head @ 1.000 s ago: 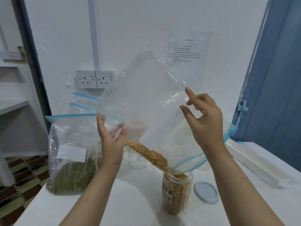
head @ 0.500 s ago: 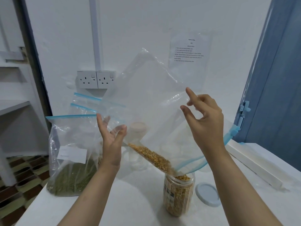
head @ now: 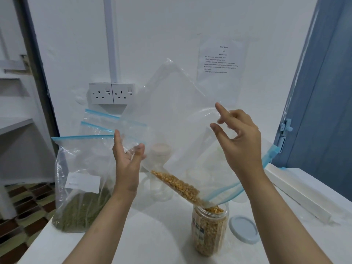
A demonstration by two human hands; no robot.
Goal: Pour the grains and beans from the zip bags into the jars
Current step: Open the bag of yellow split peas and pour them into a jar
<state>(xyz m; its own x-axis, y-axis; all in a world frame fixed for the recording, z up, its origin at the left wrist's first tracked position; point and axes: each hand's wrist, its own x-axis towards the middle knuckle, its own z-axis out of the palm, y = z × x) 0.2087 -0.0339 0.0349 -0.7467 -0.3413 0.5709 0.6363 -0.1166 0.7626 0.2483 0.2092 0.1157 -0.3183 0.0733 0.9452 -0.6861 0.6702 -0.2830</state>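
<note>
A large clear zip bag [head: 177,119] with a blue seal is tipped mouth-down over a clear plastic jar [head: 209,229]. Yellow grains [head: 177,184] lie in a band along the bag's lower edge and run into the jar, which is nearly full. My left hand [head: 126,164] grips the bag's lower left edge. My right hand [head: 242,141] pinches the bag's right side, index finger raised. The jar's grey lid [head: 244,229] lies flat on the white table [head: 152,244] just right of the jar.
A zip bag of green beans [head: 80,187] with a white label stands at the table's left edge, more zip bags behind it. Empty clear jars [head: 160,155] stand behind the tipped bag. A long white box [head: 299,195] lies at the right. Wall sockets and a blue door frame the scene.
The band of yellow grains in the bag has slid lower toward the mouth and the jar's level has risen. Both hands keep nearly the same hold.
</note>
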